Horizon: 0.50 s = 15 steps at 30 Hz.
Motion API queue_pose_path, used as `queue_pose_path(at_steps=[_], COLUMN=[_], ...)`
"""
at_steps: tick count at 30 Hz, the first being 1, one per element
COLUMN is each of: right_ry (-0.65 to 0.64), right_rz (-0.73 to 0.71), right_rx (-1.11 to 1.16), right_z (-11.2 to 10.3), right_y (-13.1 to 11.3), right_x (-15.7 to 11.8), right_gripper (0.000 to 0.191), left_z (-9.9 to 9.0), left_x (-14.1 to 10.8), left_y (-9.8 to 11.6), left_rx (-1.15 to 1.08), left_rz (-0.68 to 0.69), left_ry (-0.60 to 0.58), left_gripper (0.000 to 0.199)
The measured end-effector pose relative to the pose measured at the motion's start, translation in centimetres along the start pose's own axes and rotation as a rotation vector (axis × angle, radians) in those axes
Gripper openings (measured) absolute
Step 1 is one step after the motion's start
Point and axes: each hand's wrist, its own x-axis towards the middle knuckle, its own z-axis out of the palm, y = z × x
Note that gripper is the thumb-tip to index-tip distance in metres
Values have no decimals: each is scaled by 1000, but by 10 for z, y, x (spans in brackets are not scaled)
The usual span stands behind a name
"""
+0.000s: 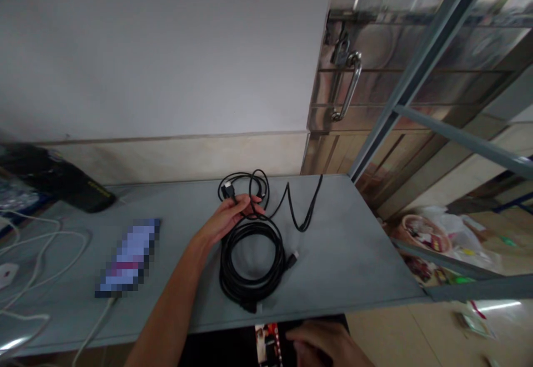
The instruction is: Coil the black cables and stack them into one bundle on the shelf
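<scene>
My left hand [235, 214] is closed on a thin black cable [252, 192] near the back of the grey shelf [341, 245]. A black connector [227, 190] sticks out above the thumb. In front of this hand lies a thick coiled black cable [227, 264], with connector ends at its right and front. A folded stretch of thin cable rests to the right. My right hand [322, 340] is below the shelf's front edge, beside a red and white printed piece [268, 345] on a dark surface. Its fingers are curled and blurred; whether they hold anything is hidden.
A phone [131, 256] with a white cable lies left of my left arm. Farther left are a black bottle-shaped object [62, 181] and loose white cords [39, 256]. Grey metal frame bars [395, 106] rise at the right, beyond them a basket [425, 234] on the floor.
</scene>
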Motion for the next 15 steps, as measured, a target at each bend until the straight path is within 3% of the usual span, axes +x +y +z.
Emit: queue_pose_path(at_steps=[3, 6, 8, 10, 12, 15], right_ry=[392, 655, 648, 560, 496, 557], right_rz=[60, 80, 76, 60, 46, 26], right_rx=[-9, -84, -78, -35, 7, -8], right_z=[-49, -75, -85, -94, -105, -128], right_y=[-12, 8, 21, 24, 18, 1], right_x=[35, 77, 103, 124, 138, 147], right_gripper=[24, 43, 51, 44, 41, 47], left_z=[1, -2, -4, -8, -12, -18], left_x=[0, 2, 4, 6, 9, 14], left_y=[0, -2, -6, -10, -14, -18], left_rx=[-11, -21, -40, -70, -111, -191], left_rz=[-1, 11, 26, 37, 49, 75], left_ry=[-7, -1, 9, 16, 39, 116], left_gripper=[42, 42, 41, 42, 42, 40])
